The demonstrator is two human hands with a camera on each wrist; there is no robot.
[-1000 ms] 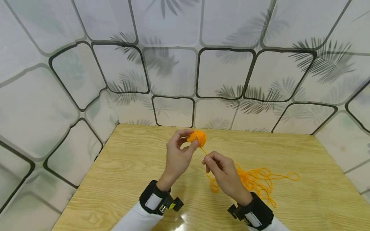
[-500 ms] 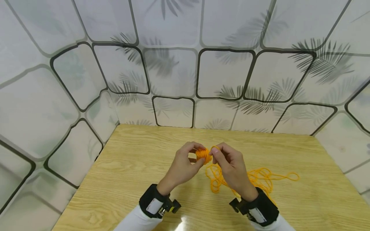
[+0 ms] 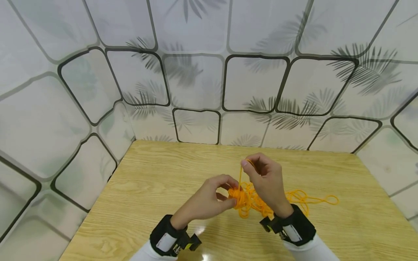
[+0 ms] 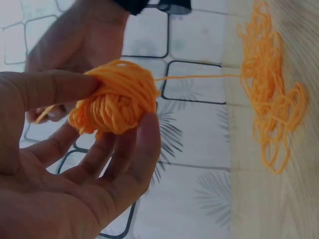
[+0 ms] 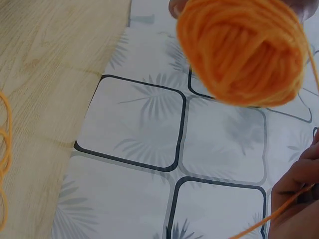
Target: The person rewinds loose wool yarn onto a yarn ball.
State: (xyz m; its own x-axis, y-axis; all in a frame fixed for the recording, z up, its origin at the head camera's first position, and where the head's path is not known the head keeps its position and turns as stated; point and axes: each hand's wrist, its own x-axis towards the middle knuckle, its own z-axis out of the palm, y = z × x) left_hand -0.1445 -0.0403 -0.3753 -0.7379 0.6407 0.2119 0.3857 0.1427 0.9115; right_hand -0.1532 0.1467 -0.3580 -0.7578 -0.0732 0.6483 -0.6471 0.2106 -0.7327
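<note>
A small ball of orange yarn (image 4: pixel 117 102) is held by my left hand (image 3: pixel 210 198), thumb on one side and fingertips on the other. Up and to the right of it in the head view, my right hand (image 3: pixel 268 179) pinches a strand of yarn (image 3: pixel 240 177) that runs taut down to the ball. Large in the right wrist view, the ball (image 5: pixel 244 55) shows its wound layers, with the right hand's curled fingers (image 5: pixel 299 181) at the lower right. Another strand leads from the ball to the loose yarn (image 4: pixel 261 69) on the table.
The tangled pile of loose orange yarn (image 3: pixel 298 197) lies on the wooden table (image 3: pixel 156 174), partly behind the right hand and forearm. One loop stretches out to the right. A wall with a leaf pattern (image 3: pixel 196 127) rises along the table's back edge.
My left hand has lowered the ball toward the near right, in front of the loose yarn. My right hand has risen from below the ball to above it, carrying the strand around.
</note>
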